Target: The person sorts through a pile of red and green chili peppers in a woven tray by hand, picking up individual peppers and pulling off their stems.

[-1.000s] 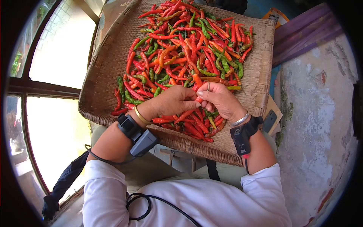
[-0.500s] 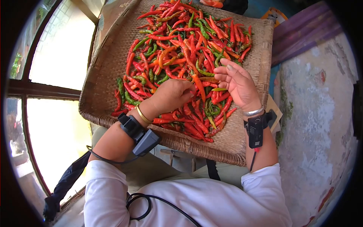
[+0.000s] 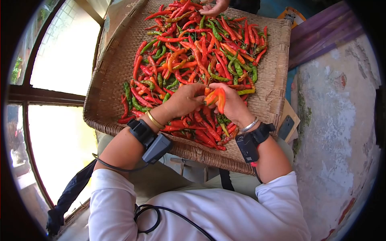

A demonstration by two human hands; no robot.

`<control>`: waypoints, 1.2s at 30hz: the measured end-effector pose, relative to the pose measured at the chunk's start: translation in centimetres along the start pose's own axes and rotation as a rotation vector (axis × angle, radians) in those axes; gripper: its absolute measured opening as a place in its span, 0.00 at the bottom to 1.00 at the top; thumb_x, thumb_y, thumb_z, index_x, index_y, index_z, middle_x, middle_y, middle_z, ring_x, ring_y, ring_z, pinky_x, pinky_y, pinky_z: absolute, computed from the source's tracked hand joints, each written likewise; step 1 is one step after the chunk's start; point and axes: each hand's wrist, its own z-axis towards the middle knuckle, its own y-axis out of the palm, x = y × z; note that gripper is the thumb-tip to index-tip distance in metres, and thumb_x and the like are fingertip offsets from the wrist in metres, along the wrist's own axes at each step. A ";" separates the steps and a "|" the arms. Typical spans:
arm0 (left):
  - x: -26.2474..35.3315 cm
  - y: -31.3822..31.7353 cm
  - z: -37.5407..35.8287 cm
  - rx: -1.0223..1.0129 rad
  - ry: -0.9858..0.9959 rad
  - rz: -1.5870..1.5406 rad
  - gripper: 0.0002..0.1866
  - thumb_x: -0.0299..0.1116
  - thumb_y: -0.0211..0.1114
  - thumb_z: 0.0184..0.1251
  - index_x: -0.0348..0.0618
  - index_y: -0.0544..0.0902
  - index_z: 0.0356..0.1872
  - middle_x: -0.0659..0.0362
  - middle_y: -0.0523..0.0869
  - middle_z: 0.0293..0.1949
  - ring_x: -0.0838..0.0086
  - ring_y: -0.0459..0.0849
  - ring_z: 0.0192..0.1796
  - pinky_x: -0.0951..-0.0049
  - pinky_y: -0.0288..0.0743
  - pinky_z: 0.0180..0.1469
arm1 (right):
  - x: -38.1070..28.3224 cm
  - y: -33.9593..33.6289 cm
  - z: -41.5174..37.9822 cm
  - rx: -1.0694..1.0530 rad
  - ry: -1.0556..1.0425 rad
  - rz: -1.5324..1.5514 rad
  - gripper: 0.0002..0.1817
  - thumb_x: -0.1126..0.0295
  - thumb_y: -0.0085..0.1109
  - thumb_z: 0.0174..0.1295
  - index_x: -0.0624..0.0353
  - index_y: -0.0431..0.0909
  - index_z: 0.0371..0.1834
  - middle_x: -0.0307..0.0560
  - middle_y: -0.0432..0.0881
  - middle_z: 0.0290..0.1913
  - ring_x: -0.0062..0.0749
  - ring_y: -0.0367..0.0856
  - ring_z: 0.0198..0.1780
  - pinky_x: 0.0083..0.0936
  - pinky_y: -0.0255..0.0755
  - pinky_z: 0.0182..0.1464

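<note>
Orange-red chili peppers (image 3: 217,97) are held between my two hands, above a heap of red and green chili peppers (image 3: 197,52). My right hand (image 3: 233,105) is closed around them, with the fingers partly hidden behind. At their left end, the fingers of my left hand (image 3: 184,100) are pinched together against a pepper; the fingertips are partly covered. The heap spreads over a wide woven basket tray (image 3: 267,96). More red peppers lie beneath my hands, near the tray's front rim.
Another person's hand (image 3: 217,7) reaches over the heap's far edge. A window (image 3: 60,52) stands on the left, a worn wall (image 3: 337,120) on the right. Beside the tray's right edge lies a phone (image 3: 286,127). A purple cloth (image 3: 321,34) hangs at the back right.
My right hand has moved left and down to meet my left hand, closing around the peppers. The other person's hand has come further into view at the far edge.
</note>
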 end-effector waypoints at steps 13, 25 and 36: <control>0.1 0.3 -0.7 -0.081 0.059 0.037 0.11 0.34 0.63 0.58 0.37 0.80 0.36 0.63 0.80 0.23 0.84 0.74 0.26 0.79 0.70 0.29 | -2.3 -0.3 -1.0 -0.050 0.039 -0.007 0.10 0.69 0.50 0.60 0.63 0.72 0.42 0.37 0.75 0.25 0.13 0.73 0.20 0.10 0.66 0.19; -0.1 0.1 -1.9 -0.257 0.225 0.674 0.12 0.36 0.65 0.52 0.41 0.79 0.35 0.57 0.82 0.26 0.65 0.80 0.29 0.69 0.72 0.33 | -6.1 -3.8 -1.5 0.258 -0.284 0.531 0.17 0.66 0.52 0.61 0.65 0.69 0.50 0.45 0.78 0.35 0.20 0.77 0.31 0.13 0.70 0.30; -0.2 -0.6 -3.5 -0.311 0.191 0.865 0.11 0.34 0.61 0.51 0.44 0.81 0.36 0.54 0.82 0.27 0.61 0.81 0.33 0.64 0.73 0.37 | -3.6 -3.9 -1.5 0.114 -0.201 -0.473 0.13 0.67 0.56 0.55 0.62 0.76 0.40 0.46 0.80 0.34 0.28 0.79 0.30 0.21 0.72 0.31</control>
